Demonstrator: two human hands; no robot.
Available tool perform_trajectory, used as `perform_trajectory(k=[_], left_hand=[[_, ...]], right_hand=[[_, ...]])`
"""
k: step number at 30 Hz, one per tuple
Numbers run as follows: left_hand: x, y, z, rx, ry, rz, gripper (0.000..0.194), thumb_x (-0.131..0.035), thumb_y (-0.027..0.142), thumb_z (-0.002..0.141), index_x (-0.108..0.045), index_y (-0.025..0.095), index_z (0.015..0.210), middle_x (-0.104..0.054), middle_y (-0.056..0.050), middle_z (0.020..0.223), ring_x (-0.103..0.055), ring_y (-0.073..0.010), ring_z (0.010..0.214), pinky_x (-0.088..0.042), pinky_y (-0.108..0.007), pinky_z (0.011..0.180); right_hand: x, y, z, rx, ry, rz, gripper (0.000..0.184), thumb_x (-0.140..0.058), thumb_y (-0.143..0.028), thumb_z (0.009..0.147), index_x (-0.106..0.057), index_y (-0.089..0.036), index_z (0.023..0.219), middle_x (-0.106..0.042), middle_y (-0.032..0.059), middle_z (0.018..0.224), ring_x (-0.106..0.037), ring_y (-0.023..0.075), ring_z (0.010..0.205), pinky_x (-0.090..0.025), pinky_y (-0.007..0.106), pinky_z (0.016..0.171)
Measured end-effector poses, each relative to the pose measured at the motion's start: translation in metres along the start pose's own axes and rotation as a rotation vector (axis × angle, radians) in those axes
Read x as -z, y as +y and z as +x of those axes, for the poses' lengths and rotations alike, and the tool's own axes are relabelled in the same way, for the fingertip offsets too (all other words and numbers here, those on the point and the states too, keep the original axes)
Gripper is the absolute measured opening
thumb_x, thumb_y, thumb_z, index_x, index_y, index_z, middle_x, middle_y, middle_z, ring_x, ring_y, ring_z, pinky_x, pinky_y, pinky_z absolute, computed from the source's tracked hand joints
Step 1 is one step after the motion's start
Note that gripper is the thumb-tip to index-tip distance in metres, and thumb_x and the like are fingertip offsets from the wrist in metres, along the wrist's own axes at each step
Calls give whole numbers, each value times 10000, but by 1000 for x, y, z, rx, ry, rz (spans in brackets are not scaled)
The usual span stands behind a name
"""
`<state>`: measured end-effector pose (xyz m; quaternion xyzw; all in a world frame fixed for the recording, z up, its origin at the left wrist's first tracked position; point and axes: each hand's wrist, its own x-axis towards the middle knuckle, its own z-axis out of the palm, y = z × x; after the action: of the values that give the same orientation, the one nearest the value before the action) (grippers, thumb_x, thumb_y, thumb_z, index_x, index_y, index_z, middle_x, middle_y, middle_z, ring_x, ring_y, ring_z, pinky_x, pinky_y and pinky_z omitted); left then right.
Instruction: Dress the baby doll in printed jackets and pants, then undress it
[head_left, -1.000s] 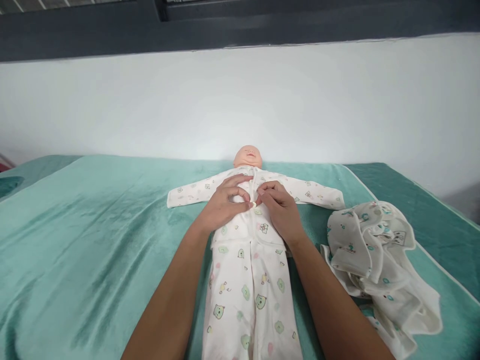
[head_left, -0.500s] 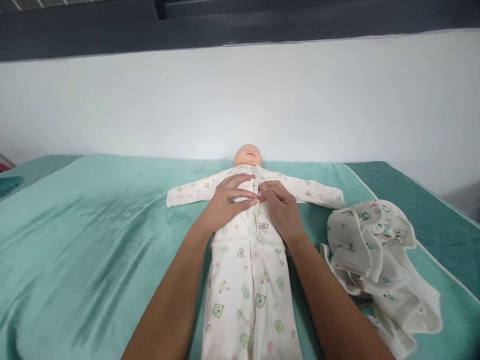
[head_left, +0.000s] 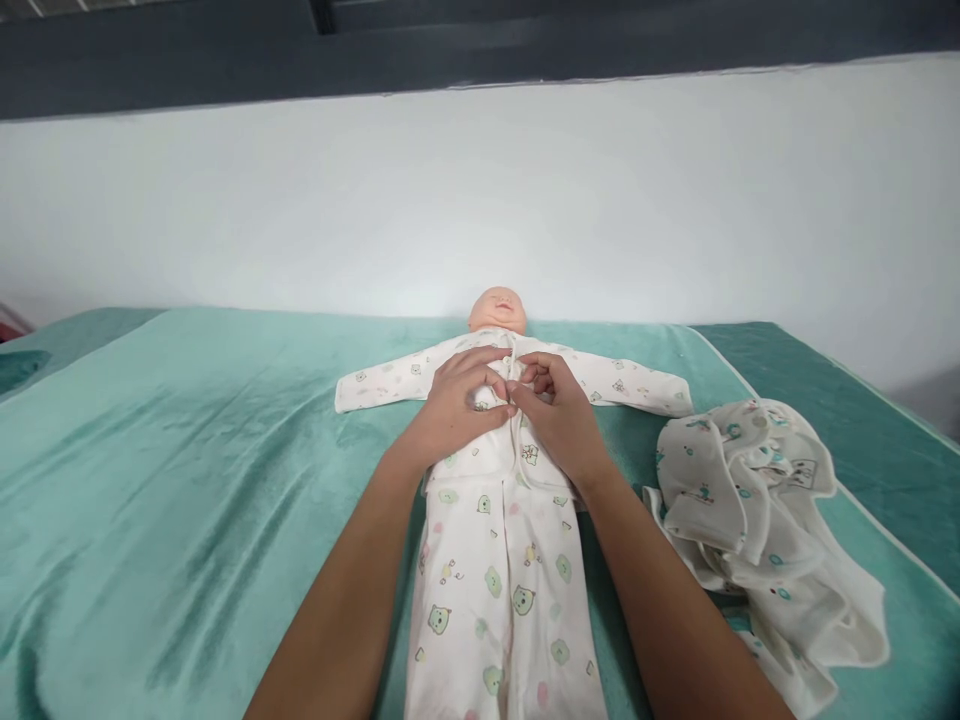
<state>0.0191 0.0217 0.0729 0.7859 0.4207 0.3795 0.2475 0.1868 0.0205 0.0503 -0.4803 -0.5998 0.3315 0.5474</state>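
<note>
A baby doll (head_left: 498, 310) lies on its back, dressed in a white printed jacket (head_left: 472, 462) and matching printed trousers (head_left: 491, 600). Both of my hands meet at the jacket's front opening, over the chest. My left hand (head_left: 461, 400) pinches the front edge between thumb and forefinger. From the other side my right hand (head_left: 556, 405) pinches the same edge, its fingertips touching or almost touching the left ones. The button at that spot is hidden by my fingers. The jacket's sleeves (head_left: 645, 388) stretch out flat to both sides.
A crumpled white printed baby garment (head_left: 750, 500) lies to the right of the doll. Beneath everything is a green plush cover (head_left: 187, 480) with wrinkles at the left. A white wall (head_left: 300, 200) rises just behind the doll's head.
The pale button seen between my fingers earlier is now covered. The jacket's front edge has shifted slightly right, and my fingertips have closed together on it.
</note>
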Motion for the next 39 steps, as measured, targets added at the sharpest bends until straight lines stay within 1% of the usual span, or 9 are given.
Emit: perform_trajectory(k=[4, 8, 12, 18, 23, 29, 32, 35, 39], left_hand=[[-2, -1, 0, 21, 17, 17, 126, -635, 159, 798, -537, 232, 771, -550, 5, 1470, -392, -229, 1437, -280, -504, 1212], [-7, -2, 2, 8, 71, 36, 189, -610, 138, 788, -464, 227, 707, -582, 4, 1433, -438, -222, 1398, -306, -480, 1194], [-13, 0, 3, 60, 164, 67, 191, -616, 167, 804, -451, 231, 733, -585, -16, 1421, -475, -226, 1364, -348, -465, 1156], [-16, -1, 3, 68, 269, 120, 121, -593, 170, 820, -499, 234, 779, -616, -31, 1365, -542, -220, 1286, -392, -436, 1103], [-14, -7, 5, 131, 368, -51, 132, -562, 145, 805, -484, 227, 736, -691, -22, 1233, -615, -210, 1174, -444, -393, 1036], [-14, -11, 5, 250, 498, -205, 112, -527, 195, 842, -459, 229, 760, -708, -2, 1043, -648, -168, 1023, -491, -321, 923], [-13, -15, 6, 318, 579, -194, 106, -524, 236, 860, -453, 231, 781, -671, 5, 943, -634, -146, 908, -500, -291, 857], [-11, -19, 6, 365, 648, -154, 59, -551, 247, 843, -501, 234, 872, -627, 4, 905, -608, -138, 857, -502, -271, 819], [-7, -20, 5, 385, 610, -164, 221, -503, 259, 865, -581, 258, 1072, -599, -4, 899, -588, -143, 786, -488, -251, 699]], right_hand=[[4, -5, 1, 22, -64, -132, 288, -666, -332, 799, -618, -236, 1066, -575, -5, 899, -488, 147, 755, -421, 303, 740], [6, -10, 1, -29, -11, -294, 215, -675, -384, 785, -561, -236, 892, -581, -28, 816, -497, 144, 703, -392, 304, 698], [5, -11, 1, -44, 21, -380, 147, -610, -314, 796, -497, -233, 749, -533, -52, 683, -472, 139, 647, -352, 299, 668], [10, -4, 4, -152, 165, -86, 153, -615, -310, 763, -503, -221, 708, -461, -64, 646, -389, 119, 615, -327, 282, 630], [14, 3, 7, -255, 266, 161, 206, -634, -316, 732, -456, -223, 685, -388, -77, 639, -322, 101, 578, -304, 265, 580], [12, 2, 5, -243, 233, 134, 175, -653, -319, 732, -564, -233, 855, -481, -74, 648, -411, 112, 579, -345, 253, 572], [14, 1, 4, -186, 175, 86, 322, -630, -319, 767, -655, -249, 1081, -501, -72, 653, -455, 125, 598, -408, 267, 629], [16, -1, 3, -100, 123, -14, 434, -573, -283, 809, -693, -286, 1226, -656, -28, 829, -572, 156, 755, -474, 313, 795], [17, 1, 3, -22, 59, -67, 422, -493, -227, 834, -755, -285, 1160, -715, 6, 1207, -619, 216, 1113, -444, 376, 1008]])
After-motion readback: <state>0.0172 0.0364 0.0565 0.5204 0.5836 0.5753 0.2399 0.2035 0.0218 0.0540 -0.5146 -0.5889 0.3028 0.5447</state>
